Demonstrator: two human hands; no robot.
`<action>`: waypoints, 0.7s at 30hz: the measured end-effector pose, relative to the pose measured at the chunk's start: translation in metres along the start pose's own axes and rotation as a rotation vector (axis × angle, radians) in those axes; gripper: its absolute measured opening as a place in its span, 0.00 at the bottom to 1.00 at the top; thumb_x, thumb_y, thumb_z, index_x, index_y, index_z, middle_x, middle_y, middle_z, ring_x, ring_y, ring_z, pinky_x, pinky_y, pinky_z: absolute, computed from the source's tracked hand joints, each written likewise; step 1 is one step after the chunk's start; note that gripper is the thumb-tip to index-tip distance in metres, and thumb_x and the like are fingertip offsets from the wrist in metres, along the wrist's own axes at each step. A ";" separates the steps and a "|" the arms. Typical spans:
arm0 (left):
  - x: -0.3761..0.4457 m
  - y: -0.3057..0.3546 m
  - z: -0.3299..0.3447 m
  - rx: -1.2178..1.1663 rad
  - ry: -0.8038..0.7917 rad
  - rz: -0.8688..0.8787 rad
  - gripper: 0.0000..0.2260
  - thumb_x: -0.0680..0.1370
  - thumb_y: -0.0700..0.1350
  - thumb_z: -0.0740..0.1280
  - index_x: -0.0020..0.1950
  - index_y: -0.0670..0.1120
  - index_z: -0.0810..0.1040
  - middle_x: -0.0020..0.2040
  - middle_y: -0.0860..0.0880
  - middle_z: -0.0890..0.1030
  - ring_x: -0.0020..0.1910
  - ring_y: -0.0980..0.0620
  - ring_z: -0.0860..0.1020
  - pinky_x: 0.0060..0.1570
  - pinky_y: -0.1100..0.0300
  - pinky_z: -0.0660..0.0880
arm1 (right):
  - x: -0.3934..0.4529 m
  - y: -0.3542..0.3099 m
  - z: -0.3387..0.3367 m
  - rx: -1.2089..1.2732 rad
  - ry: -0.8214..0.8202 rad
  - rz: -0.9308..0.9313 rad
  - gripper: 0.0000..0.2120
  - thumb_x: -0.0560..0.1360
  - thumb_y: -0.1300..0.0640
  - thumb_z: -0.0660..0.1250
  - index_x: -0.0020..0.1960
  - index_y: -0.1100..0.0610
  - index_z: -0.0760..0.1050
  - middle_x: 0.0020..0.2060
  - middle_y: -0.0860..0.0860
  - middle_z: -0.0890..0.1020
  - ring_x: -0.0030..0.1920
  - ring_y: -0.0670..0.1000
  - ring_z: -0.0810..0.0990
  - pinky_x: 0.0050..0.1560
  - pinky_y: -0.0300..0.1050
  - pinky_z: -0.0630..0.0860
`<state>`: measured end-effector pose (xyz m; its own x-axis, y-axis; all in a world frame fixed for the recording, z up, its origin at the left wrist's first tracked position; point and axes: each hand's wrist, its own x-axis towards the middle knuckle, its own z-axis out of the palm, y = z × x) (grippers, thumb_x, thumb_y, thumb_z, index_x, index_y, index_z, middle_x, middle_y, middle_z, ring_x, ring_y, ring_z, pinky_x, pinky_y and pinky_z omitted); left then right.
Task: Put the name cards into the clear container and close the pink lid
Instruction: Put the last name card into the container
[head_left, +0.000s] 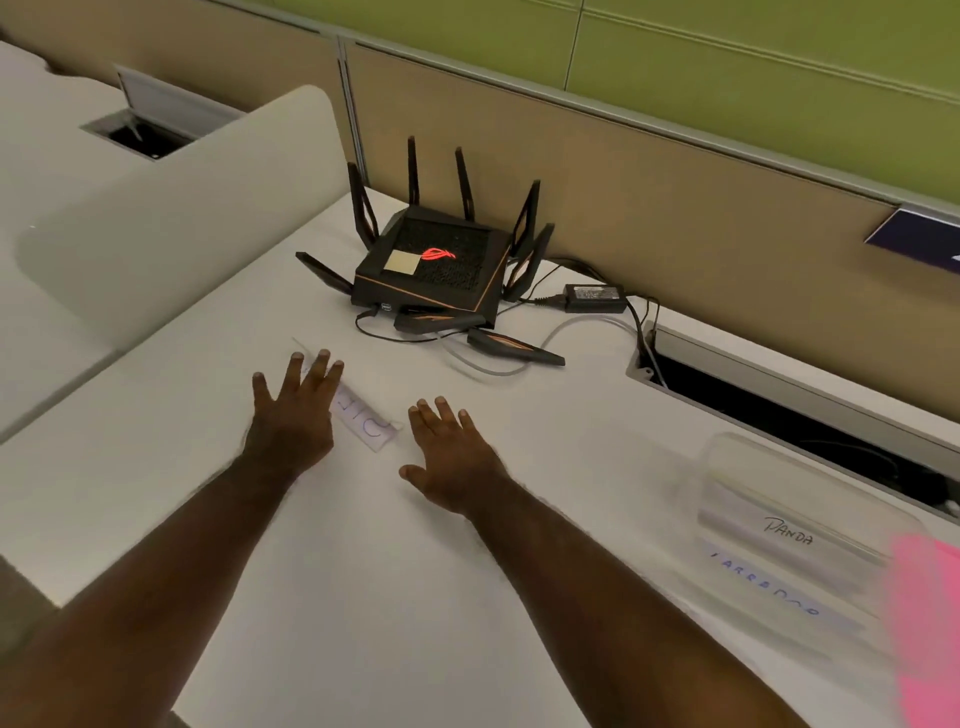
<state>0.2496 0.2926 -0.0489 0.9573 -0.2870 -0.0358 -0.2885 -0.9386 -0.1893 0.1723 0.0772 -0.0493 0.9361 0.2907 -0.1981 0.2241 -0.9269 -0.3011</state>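
Observation:
A clear-sleeved name card with blue lettering lies flat on the white desk between my hands. My left hand is spread open over the card's left end, fingers touching it. Just right of the card, my right hand hovers open and holds nothing. Far right stands the clear container, blurred, with name cards inside; one reads "PANDA", another has blue letters. The pink lid lies at the right edge, partly cut off.
A black router with several antennas sits behind my hands, its cables and power adapter trailing right into an open cable slot. A beige partition wall runs along the desk's far side. A white divider stands at left.

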 end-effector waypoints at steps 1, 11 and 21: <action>0.004 0.000 -0.003 -0.004 -0.016 0.009 0.31 0.75 0.42 0.66 0.77 0.47 0.60 0.78 0.45 0.60 0.76 0.40 0.59 0.66 0.30 0.57 | 0.007 -0.007 0.001 0.027 -0.009 0.007 0.36 0.79 0.43 0.57 0.78 0.57 0.45 0.79 0.53 0.49 0.78 0.55 0.44 0.76 0.54 0.43; 0.031 -0.003 -0.002 -0.226 -0.115 0.090 0.21 0.81 0.40 0.58 0.75 0.46 0.64 0.77 0.47 0.63 0.76 0.49 0.59 0.74 0.55 0.57 | 0.024 -0.035 0.011 0.234 -0.075 0.098 0.31 0.79 0.52 0.60 0.78 0.55 0.51 0.78 0.51 0.56 0.78 0.55 0.48 0.75 0.57 0.51; -0.009 0.013 -0.018 -0.511 0.387 0.250 0.13 0.74 0.34 0.66 0.56 0.42 0.82 0.55 0.43 0.84 0.55 0.44 0.82 0.58 0.51 0.76 | -0.022 0.000 -0.047 0.809 0.033 0.133 0.38 0.64 0.74 0.60 0.69 0.48 0.67 0.69 0.49 0.72 0.66 0.48 0.71 0.57 0.37 0.74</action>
<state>0.2371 0.2793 -0.0335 0.8119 -0.4652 0.3528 -0.5642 -0.7806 0.2691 0.1641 0.0598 -0.0009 0.9514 0.1720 -0.2556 -0.1420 -0.4914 -0.8593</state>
